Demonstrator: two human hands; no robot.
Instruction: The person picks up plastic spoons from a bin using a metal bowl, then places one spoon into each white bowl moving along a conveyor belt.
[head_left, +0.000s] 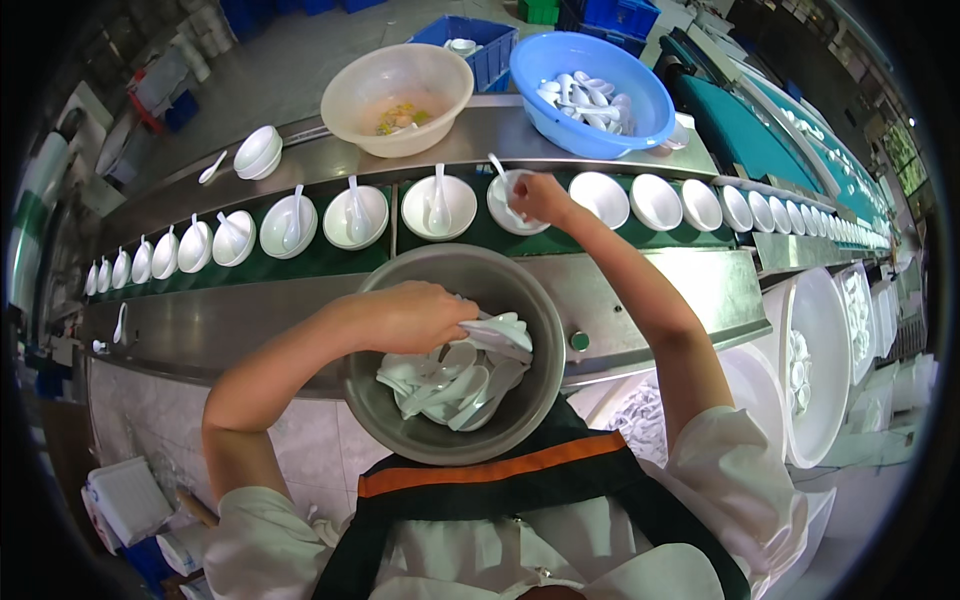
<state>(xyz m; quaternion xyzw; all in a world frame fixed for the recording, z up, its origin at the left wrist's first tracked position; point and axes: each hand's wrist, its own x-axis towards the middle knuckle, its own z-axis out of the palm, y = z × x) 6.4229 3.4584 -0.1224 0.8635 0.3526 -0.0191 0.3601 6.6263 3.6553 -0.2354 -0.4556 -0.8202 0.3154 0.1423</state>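
Observation:
My left hand (409, 316) is over a grey metal basin (551, 360) and grips several white spoons (499, 330). Below it in the basin lies a pile of white soup spoons (442, 382). My right hand (538, 199) is at a white bowl (517, 219) on the green conveyor belt (551, 241), its fingers at a white spoon (495, 169) whose handle tip rises past the rim. Whether the fingers still grip that spoon is hard to see. Bowls left of it, such as the nearest bowl (409, 199), each hold a spoon; a bowl to the right (600, 199) has none.
Behind the belt, a cream plastic basin (341, 97) with yellow bits and a blue basin (555, 131) of spoons stand on a metal ledge. Stacked bowls (259, 154) and a loose spoon (213, 168) sit at left. Large white tubs (825, 375) stand at right.

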